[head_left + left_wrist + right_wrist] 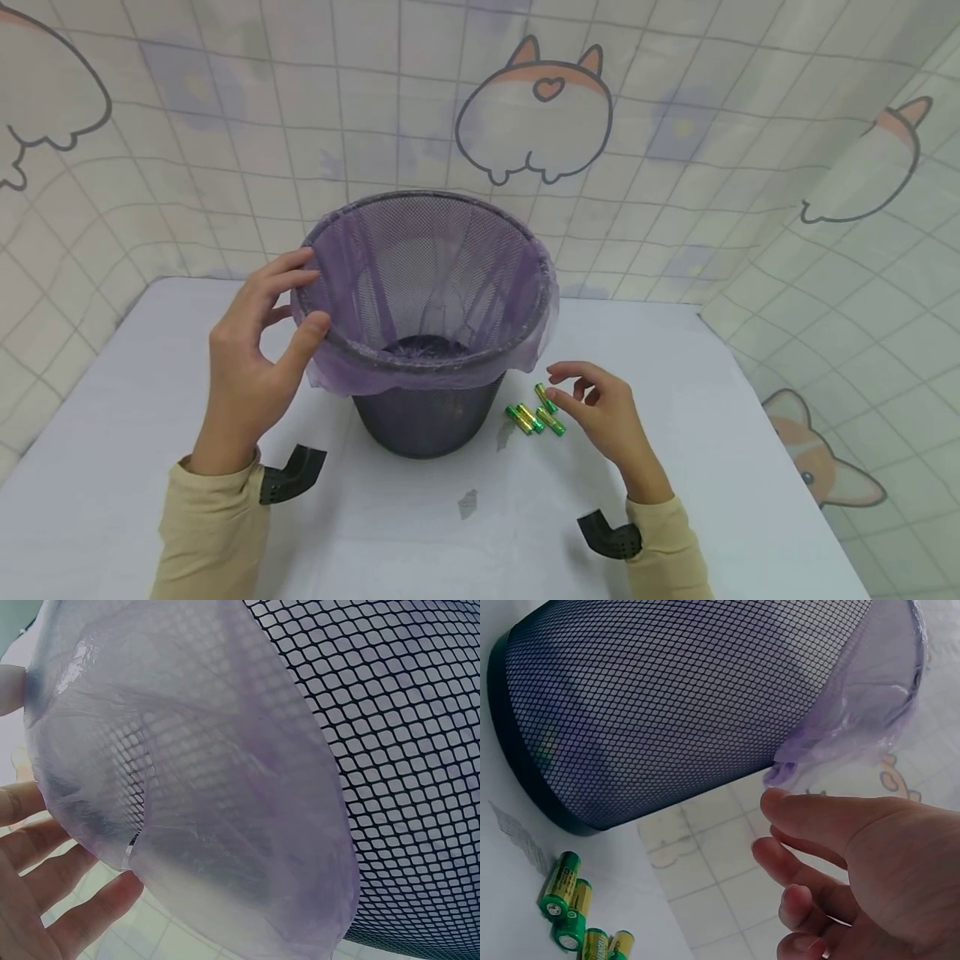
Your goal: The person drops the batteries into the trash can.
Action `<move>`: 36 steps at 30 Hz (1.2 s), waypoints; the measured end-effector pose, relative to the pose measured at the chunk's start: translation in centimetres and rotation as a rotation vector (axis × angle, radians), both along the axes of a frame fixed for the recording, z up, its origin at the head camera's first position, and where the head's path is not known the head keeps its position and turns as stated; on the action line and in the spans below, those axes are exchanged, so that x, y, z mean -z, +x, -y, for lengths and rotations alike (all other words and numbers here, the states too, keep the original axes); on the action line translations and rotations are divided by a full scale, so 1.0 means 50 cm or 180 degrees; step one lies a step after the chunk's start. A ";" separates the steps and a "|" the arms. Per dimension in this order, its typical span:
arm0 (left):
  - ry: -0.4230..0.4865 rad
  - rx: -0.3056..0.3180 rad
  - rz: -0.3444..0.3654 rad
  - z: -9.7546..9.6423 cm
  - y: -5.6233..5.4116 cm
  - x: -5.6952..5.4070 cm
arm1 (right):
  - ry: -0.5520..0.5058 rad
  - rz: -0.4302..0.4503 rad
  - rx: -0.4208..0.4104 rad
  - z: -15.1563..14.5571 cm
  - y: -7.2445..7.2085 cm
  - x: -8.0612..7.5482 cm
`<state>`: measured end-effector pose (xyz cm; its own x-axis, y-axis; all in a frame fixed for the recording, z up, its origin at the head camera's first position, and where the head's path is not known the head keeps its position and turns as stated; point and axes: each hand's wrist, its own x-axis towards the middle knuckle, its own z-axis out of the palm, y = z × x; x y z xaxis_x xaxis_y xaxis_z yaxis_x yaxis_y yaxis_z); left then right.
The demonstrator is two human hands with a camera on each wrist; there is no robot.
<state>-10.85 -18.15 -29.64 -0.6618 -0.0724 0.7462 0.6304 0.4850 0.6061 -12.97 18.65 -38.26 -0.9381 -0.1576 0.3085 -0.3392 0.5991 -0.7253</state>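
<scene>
White table (750,467): left hand (251,367), spread, touches bin (427,421); right hand (606,414) loosely curled near batteries (530,417).

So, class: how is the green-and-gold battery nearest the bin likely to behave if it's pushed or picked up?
The battery will probably roll if pushed sideways, being a cylinder lying on its side, though the neighbouring battery close beside it may block one direction. Its shiny surface suggests it could be slippery. It looks rigid, so it likely won't bend.
</scene>
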 end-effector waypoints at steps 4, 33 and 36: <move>0.0021 -0.0008 0.0005 0.000 -0.001 0.001 | 0.0046 0.0092 -0.0037 0.005 -0.002 0.006; -0.0016 -0.0046 0.0034 0.001 0.000 -0.001 | 0.0268 0.0581 -0.0289 0.011 -0.012 0.042; -0.0023 -0.0075 0.0030 0.000 0.000 -0.001 | 0.0251 0.0619 -0.0307 0.015 -0.012 0.044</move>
<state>-10.83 -18.15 -29.59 -0.6669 -0.0826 0.7405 0.6130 0.5041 0.6083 -13.59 17.88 -40.47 -0.9581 -0.2657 0.1066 -0.2560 0.6280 -0.7349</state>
